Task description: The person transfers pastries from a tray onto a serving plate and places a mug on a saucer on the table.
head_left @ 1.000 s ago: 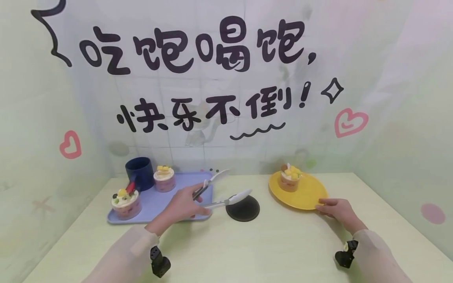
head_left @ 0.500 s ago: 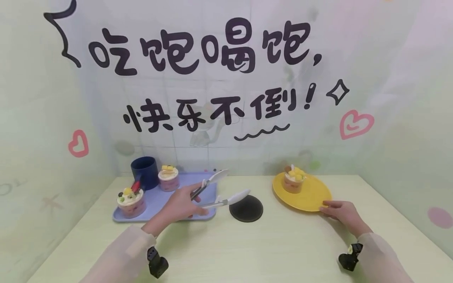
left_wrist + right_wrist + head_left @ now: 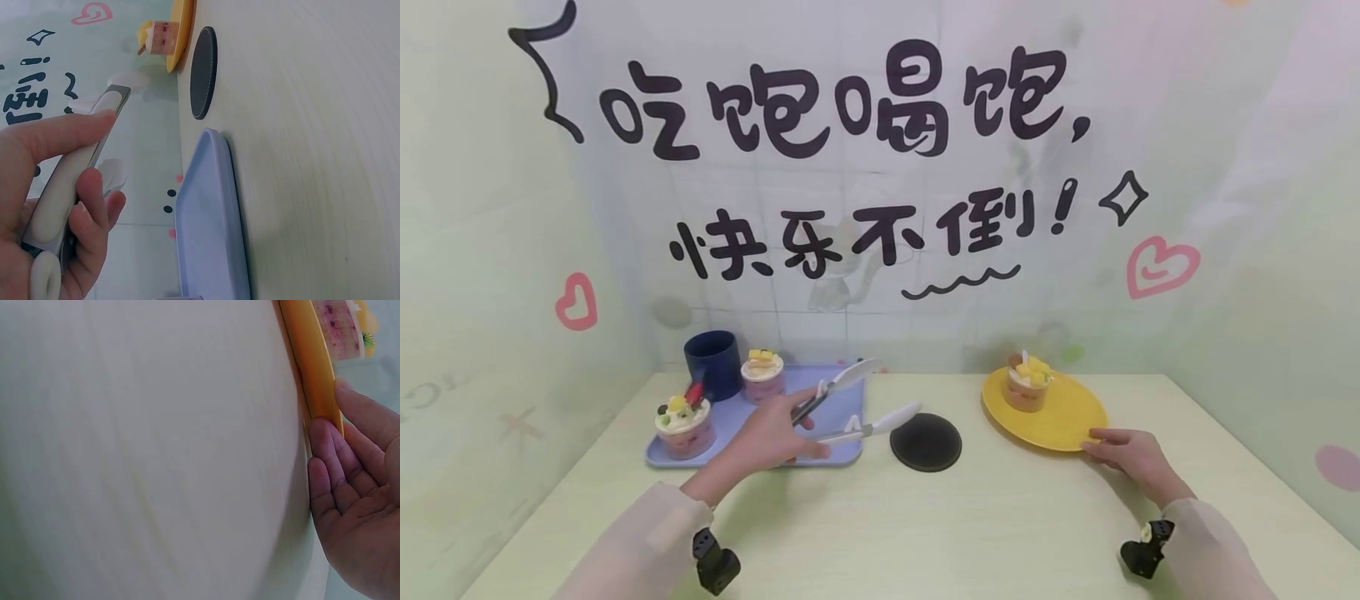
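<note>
In the head view my left hand (image 3: 769, 435) holds a pair of tongs (image 3: 880, 422) above the blue tray, the two arms spread and nothing between their tips. The left wrist view shows thumb and fingers curled round the tongs' pale handle (image 3: 62, 187). On the right, my right hand (image 3: 1133, 460) pinches the near right rim of a yellow plate (image 3: 1067, 417), thumb on top and fingers underneath. A fruit-topped dessert cup (image 3: 1026, 392) stands upright near the plate's far left side. Two more dessert cups, one at the front left (image 3: 685, 433) and one behind (image 3: 763, 383), sit on the tray.
A dark blue mug (image 3: 715, 371) stands at the back left of the blue tray (image 3: 820, 417). Between tray and plate lies a round black coaster (image 3: 927, 442). A printed wall sheet (image 3: 880, 333) closes off the table's back edge.
The view has shifted a little, so the table things appear farther right. My left hand and the tongs have moved slightly left relative to the tray and coaster. The right hand keeps its hold on the plate.
</note>
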The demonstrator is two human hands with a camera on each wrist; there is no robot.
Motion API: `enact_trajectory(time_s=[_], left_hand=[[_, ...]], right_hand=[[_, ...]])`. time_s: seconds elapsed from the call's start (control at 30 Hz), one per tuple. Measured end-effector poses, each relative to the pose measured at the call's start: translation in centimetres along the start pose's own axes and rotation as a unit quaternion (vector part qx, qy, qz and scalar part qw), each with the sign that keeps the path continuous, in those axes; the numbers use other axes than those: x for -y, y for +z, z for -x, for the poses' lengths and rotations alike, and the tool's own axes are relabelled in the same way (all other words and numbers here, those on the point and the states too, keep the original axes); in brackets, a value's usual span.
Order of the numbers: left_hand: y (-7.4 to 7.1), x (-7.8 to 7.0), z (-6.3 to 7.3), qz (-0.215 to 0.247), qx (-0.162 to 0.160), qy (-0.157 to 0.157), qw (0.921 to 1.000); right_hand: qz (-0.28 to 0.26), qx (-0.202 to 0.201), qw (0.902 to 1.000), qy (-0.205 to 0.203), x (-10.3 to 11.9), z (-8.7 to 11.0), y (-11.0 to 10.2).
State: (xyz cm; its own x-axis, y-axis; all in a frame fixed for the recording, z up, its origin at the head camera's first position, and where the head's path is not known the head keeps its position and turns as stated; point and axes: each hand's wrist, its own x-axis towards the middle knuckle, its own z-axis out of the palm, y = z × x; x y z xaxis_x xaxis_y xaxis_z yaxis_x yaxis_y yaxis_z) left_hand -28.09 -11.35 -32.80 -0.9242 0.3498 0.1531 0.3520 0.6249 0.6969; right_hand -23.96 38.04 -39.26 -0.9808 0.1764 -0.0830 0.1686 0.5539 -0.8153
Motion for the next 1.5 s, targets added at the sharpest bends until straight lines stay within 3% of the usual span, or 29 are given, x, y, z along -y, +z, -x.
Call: enact_trajectory(time_s=[0.2,0.47,0.77,1.13,1.5], left_hand=[[-1.0,0.3,0.7,-0.012,0.001,-0.016,0.9998],[-2.0,0.8,1.7,-0.004,-0.009,-0.010,0.9999],[-3.1,1.6,2.5,-0.051,-0.022,-0.026,0.9981],[-3.7,2.6,3.5,-0.023,-0.026,-0.031,0.9989],[-5.0,4.0,5.0,-0.045,-0.041,-0.065,0.9960]], right_hand=[[-0.005,0.002,1.0000,-0.005,0.1,0.1,-0.1],[-0.002,0.004,0.9999,-0.009,0.2,0.1,-0.1],[-0.004,0.005,1.0000,-0.005,-0.1,0.0,0.0],[-0.007,0.005,1.0000,-0.002,-0.1,0.0,-0.1],[-0.002,0.003,1.0000,-0.003,-0.2,0.2,0.0]])
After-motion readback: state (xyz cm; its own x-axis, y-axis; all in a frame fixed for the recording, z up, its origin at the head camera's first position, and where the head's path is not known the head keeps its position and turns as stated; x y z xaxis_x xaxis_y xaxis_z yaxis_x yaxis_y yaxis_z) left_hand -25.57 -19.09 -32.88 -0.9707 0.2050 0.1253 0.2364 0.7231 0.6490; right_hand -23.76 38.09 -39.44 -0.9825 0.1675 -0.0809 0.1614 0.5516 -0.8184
